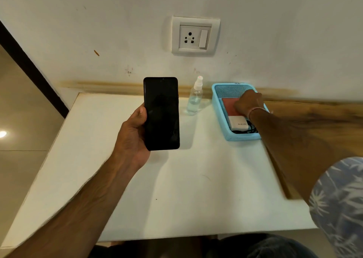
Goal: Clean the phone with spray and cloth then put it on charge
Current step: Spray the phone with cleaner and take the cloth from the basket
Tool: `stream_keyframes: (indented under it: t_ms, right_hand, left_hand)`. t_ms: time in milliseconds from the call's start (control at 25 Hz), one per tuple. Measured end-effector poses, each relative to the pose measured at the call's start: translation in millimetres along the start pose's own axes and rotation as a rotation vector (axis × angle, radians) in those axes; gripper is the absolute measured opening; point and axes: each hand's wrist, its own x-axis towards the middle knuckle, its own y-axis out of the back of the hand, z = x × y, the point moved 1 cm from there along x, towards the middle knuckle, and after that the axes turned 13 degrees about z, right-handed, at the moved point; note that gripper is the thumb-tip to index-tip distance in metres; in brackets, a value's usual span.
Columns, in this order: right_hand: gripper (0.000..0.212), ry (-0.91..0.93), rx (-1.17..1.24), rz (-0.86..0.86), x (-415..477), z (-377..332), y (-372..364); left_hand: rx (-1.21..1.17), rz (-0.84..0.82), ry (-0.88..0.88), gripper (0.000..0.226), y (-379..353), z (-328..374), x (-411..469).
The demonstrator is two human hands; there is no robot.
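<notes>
Here the left hand grips a black, glossy rectangular phone, screen up and dark, above the white tabletop. The right hand reaches into a light blue perforated plastic basket, fingers down on a folded reddish cloth; its grip cannot be told. A white charger block lies there too. A clear spray bottle stands between phone and basket, below a white wall socket.

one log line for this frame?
left hand: holds phone | right hand: in basket on cloth | spray bottle: untouched
</notes>
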Motion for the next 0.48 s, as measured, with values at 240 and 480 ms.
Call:
stream_keyframes:
  t_ms: [240, 480]
  right_hand:
    - [0.057, 0.039, -0.17, -0.026, -2.5, -8.8, -11.8]
    - [0.054, -0.009, -0.088, -0.02, -2.3, -5.8, -16.0]
  left_hand:
    - [0.007, 0.007, 0.001, 0.029, -0.3, -1.7, -0.3]
    - [0.015, 0.008, 0.0, 0.028, -0.3, -2.0, 0.2]
